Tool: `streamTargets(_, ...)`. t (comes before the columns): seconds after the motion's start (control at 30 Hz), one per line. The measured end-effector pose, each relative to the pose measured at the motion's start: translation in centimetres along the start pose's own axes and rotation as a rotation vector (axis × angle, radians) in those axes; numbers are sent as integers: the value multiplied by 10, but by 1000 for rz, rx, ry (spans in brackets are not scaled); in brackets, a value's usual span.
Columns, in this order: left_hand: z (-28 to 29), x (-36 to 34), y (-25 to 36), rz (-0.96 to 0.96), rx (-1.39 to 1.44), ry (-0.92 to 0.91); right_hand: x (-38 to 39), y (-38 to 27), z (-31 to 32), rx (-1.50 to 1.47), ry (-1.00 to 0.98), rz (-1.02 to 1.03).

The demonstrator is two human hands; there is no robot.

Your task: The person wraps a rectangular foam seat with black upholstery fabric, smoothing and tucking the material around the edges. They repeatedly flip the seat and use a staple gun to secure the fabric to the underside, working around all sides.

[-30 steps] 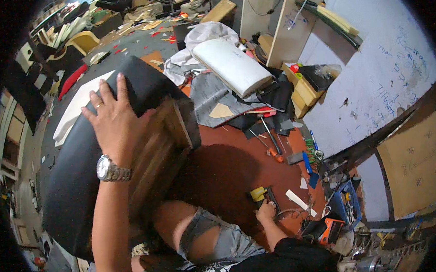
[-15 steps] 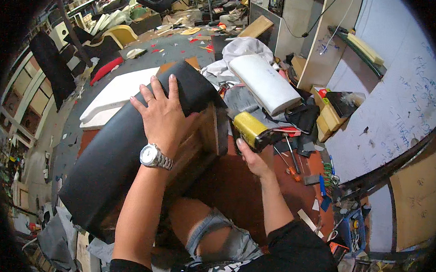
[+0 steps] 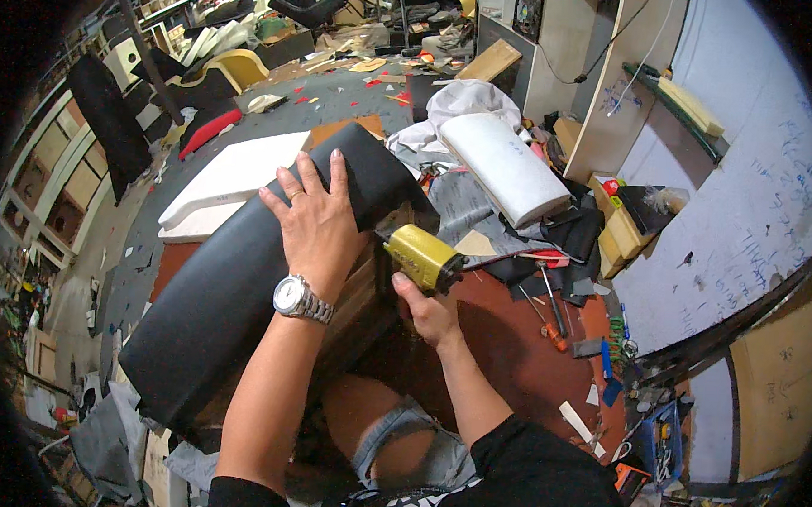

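A long black upholstered padded piece point(image 3: 181, 312) with a bare brown wooden side point(image 3: 344, 323) lies tilted before me. My left hand point(image 3: 315, 222) rests on the black covering with fingers spread; a watch is on that wrist. My right hand point(image 3: 426, 313) grips a yellow-bodied pneumatic staple gun point(image 3: 422, 254), whose nose is at the piece's wooden edge; the exact contact is hidden. Beyond the piece lie white shaped foam pieces point(image 3: 228, 178), and to the right a white padded piece point(image 3: 505, 172) rests on fabric scraps.
A screwdriver point(image 3: 556, 337), hand tools and a blue plastic bin point(image 3: 665, 437) lie at the right, beside a pale wall point(image 3: 733, 222) with a shelf. Yellow wooden blocks point(image 3: 610, 244) stand nearby. Scraps, a red cushion point(image 3: 207, 136) and furniture clutter the background.
My right hand has lifted the staple gun from the red board and moved it up and left to the wooden side. My left hand stays on the covering; the view has shifted.
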State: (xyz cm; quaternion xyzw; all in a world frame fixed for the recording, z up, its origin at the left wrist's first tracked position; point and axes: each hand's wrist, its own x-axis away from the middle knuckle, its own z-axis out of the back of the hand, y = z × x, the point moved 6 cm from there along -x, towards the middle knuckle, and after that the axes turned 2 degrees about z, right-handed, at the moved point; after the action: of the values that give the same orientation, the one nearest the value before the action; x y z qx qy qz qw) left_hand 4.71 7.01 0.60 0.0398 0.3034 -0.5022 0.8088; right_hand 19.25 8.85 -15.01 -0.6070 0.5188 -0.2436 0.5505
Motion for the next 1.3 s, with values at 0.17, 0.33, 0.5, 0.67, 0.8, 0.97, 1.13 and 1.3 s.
streamTargets(0.17, -4, 2, -3, -46, 18, 90, 15, 8, -16, 11, -49, -64)
streamTargets(0.33, 28, 37, -54, -313, 350, -19, 23, 38, 23, 249, -71, -44)
streamTargets(0.5, 72, 120, -214, 168, 213, -199, 86, 106, 151, 983, -48, -485)
streamTargets(0.67, 71, 179, -283, 458, 293, 33, 124, 116, 173, 1138, 72, -485)
streamTargets(0.8, 61, 181, -286, 396, 295, 183, 40, 55, 38, 572, 165, 99)
streamTargets(0.97, 61, 199, -310, 480, 379, 164, -12, 10, -120, 186, 333, 55)
streamTargets(1.13, 63, 205, -317, 620, 248, 75, 19, -2, -175, -262, 309, -165)
streamTargets(1.3, 64, 168, -295, 617, 113, -67, 29, 15, -210, -451, 62, -483)
